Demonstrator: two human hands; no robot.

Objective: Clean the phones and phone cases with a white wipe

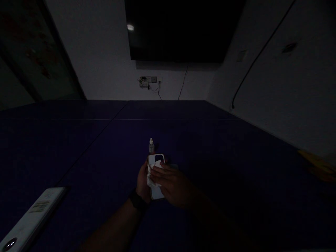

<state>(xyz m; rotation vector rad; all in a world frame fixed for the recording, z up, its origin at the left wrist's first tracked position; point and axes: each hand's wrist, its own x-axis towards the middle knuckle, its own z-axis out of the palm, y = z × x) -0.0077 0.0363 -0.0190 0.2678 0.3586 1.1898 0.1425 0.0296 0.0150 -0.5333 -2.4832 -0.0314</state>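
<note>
Object, long and white (34,217), lies near left on a dark blue surface (91,164). Remotely, I see the left hand (143,182), its grip clamped around a phone case (156,193) near centre. Just beyond stands a small white-capped bottle (151,146). Rightward, the right hand (172,183) grips a tissue (151,181) against the case, fingers laid together over it.

Ahead of me, a large flat-screen television (181,31) hangs on the wall (105,52) above some power sockets (151,79). I see a black cable (252,63) running down the right-hand wall (275,101), and a long white object (34,218) lying at lower left.
</note>
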